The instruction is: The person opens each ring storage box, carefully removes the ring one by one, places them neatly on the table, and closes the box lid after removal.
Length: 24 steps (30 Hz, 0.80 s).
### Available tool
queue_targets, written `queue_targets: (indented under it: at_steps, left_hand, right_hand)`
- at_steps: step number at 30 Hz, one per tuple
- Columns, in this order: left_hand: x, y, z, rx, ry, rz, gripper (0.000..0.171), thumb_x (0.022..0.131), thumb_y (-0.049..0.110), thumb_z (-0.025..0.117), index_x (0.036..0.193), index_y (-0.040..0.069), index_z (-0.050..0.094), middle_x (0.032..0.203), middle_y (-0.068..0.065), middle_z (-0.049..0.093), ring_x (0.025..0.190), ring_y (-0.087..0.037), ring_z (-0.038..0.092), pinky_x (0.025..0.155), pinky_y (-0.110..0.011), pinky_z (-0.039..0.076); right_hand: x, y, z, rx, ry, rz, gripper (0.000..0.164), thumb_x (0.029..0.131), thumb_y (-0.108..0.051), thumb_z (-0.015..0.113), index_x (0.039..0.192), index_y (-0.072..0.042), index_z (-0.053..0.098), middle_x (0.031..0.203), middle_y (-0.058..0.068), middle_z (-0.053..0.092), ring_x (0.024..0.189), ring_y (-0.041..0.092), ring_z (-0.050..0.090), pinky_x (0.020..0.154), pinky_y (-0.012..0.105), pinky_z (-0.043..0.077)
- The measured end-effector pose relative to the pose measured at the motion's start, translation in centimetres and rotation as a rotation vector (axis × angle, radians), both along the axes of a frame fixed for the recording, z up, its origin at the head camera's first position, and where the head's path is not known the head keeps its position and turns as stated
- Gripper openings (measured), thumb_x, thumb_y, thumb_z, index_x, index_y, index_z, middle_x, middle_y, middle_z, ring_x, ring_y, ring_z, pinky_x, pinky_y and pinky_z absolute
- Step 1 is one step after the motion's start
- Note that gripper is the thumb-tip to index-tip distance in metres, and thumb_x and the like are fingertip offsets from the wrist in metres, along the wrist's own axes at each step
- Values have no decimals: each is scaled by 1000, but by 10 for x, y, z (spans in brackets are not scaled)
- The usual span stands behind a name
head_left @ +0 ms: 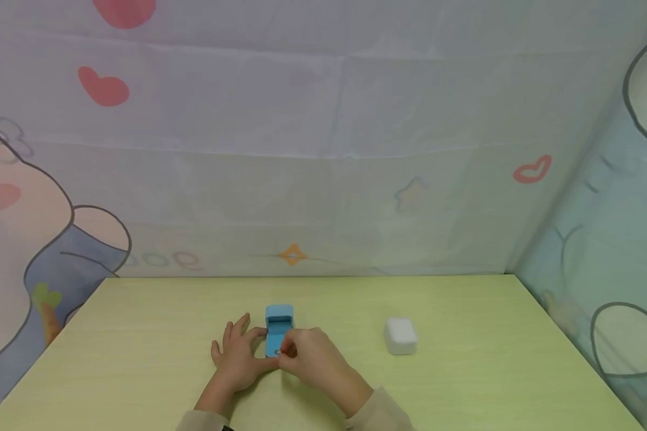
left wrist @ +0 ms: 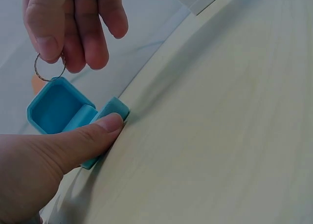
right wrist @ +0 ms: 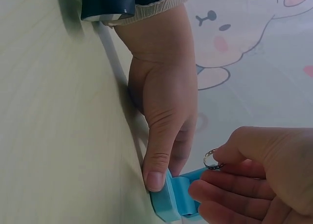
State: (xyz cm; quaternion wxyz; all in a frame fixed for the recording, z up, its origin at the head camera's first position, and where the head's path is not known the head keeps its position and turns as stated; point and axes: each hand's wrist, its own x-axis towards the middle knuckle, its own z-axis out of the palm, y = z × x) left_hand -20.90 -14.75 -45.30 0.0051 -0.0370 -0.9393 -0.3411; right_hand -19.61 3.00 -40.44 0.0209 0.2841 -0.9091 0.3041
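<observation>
Right hand [head_left: 317, 360] pinching thin gold ring [right wrist: 210, 167].
Left hand [head_left: 239, 361] is holding open blue box [head_left: 277, 339]; white box [head_left: 401, 336] sitting rightward.

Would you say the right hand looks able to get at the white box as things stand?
Probably not to grasp it: the table between the right hand and the white box looks free, but that hand pinches the ring.
</observation>
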Motion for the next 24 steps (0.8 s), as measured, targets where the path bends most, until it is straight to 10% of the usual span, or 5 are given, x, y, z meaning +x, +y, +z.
queue_targets:
  at_steps: [24]
  left_hand:
    - [-2,-1,-4,-11,14,-2,72,64,53,80,120,11,61,153,-22,20,140,-52,4,99,-76,0]
  right_hand:
    - [7,2,-5,61,14,-19,9,85,-15,68,81,-9,72,72,-6,69,59,-6,52,57,8,44]
